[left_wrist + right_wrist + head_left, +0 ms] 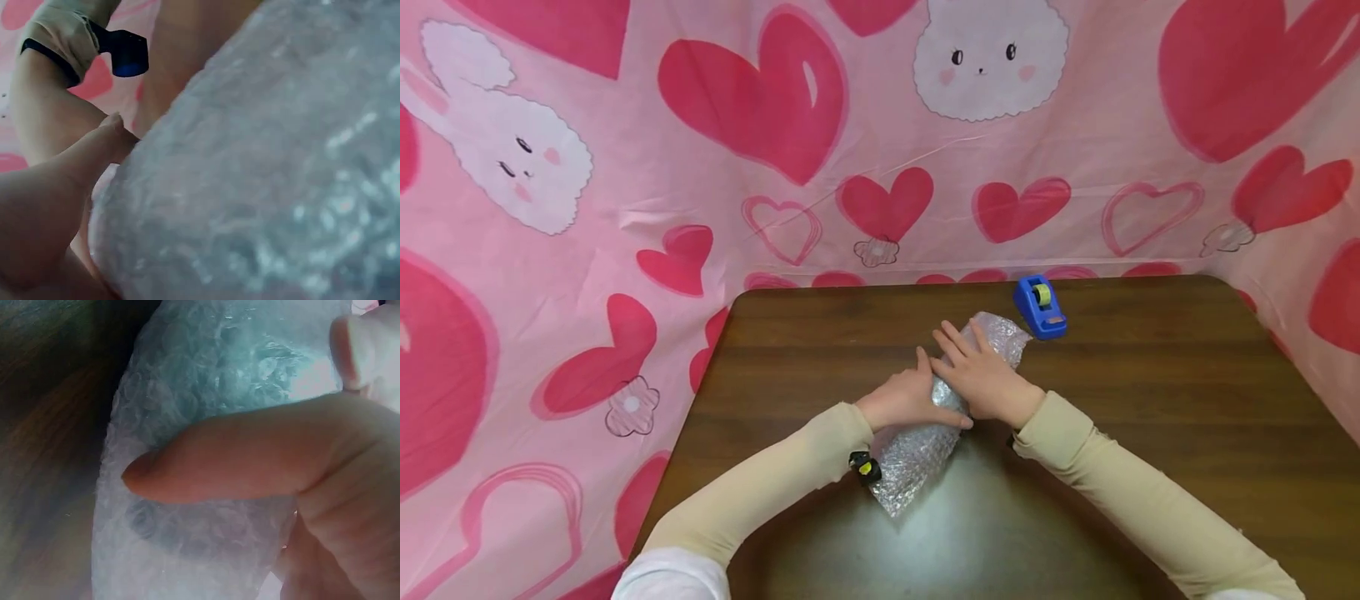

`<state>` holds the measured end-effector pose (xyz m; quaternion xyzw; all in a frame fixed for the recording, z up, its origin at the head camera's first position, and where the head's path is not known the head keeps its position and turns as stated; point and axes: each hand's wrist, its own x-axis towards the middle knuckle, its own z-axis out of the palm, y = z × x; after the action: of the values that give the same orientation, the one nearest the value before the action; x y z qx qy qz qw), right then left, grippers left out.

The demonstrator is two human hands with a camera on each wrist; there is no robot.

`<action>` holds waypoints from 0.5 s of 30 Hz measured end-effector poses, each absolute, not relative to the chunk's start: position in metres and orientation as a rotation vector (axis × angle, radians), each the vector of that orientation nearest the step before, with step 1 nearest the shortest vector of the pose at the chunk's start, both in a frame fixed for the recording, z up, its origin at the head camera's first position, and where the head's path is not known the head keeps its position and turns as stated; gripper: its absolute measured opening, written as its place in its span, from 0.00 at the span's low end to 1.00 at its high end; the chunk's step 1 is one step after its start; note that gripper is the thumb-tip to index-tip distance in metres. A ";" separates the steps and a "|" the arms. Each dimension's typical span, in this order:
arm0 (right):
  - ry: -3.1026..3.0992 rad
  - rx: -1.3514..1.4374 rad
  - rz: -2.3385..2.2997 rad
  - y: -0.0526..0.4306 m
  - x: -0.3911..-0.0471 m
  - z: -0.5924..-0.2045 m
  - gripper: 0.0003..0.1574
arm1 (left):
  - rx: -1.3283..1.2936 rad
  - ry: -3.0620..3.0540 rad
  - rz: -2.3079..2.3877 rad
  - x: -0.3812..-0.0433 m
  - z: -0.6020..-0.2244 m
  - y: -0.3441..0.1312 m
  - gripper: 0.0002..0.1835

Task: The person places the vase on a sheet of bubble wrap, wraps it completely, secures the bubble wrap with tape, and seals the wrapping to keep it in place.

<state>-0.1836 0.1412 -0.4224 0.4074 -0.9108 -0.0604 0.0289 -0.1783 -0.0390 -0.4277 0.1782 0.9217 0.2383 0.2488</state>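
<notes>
A long bundle of clear bubble wrap (917,458) lies slantwise on the wooden table, its two ends loose and crinkled. What is inside it cannot be made out. My left hand (910,400) grips its middle from the left, the thumb laid across the top; some fingers are hidden. My right hand (988,379) rests over the upper part, fingers spread and straight, touching or nearly touching the left hand. In the right wrist view the right thumb (219,456) presses along the wrap. The left wrist view shows the wrap (250,156) close beside the left hand (56,200).
A blue tape dispenser (1041,308) with a yellowish roll stands near the table's back edge, just beyond the bundle's far end. The dark wooden table (1150,375) is enclosed by a pink cloth backdrop (865,125) with hearts. Straps with small cameras sit on both wrists.
</notes>
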 end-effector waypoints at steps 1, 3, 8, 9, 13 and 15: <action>-2.805 1.254 -0.190 0.141 -0.183 -0.423 0.61 | 0.482 2.523 0.641 -0.179 -0.429 -0.037 0.76; -2.802 1.244 -0.194 0.142 -0.183 -0.424 0.62 | 0.474 2.532 0.637 -0.179 -0.429 -0.035 0.75; -2.756 1.171 -0.147 0.148 -0.185 -0.429 0.59 | 0.463 2.540 0.633 -0.181 -0.430 -0.035 0.71; -2.740 1.153 -0.128 0.150 -0.186 -0.430 0.59 | 0.461 2.540 0.635 -0.181 -0.430 -0.035 0.70; -2.696 1.102 -0.054 0.157 -0.186 -0.434 0.55 | 0.454 2.540 0.646 -0.182 -0.431 -0.036 0.66; -2.698 1.100 -0.026 0.161 -0.185 -0.435 0.54 | 0.449 2.537 0.658 -0.182 -0.431 -0.036 0.63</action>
<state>-0.1847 0.1605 -0.4352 0.3750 -0.9200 -0.0090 0.1136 -0.1820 -0.0357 -0.4312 0.1640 0.9265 0.2403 0.2387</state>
